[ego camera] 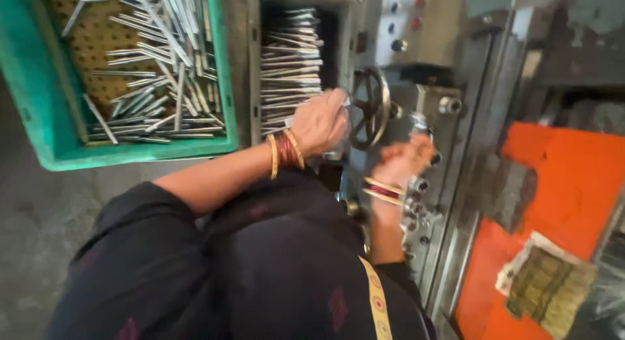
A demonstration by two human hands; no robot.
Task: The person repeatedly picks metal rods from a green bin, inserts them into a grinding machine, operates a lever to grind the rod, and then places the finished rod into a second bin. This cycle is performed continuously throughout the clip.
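My left hand [320, 122] rests at the mouth of the grey metal bin [255, 67], fingers curled over the near ends of the stacked steel rods [290, 60]; the blur keeps me from telling whether I have hold of 1. The rods lie flat in the bin, piled from its floor up toward 12 o'clock. Just at 3 o'clock from that hand stands the black handwheel [371, 106], crowding the gap between my hands. My right hand [403, 159] sits at 4 o'clock from the wheel, fingers bent against the machine's knobs [416, 184]; its grip I cannot make out. At 9 o'clock, a green plastic crate [224, 73] holds loose rods [156, 86] scattered every way. An orange panel [566, 177] lies at 3 o'clock.
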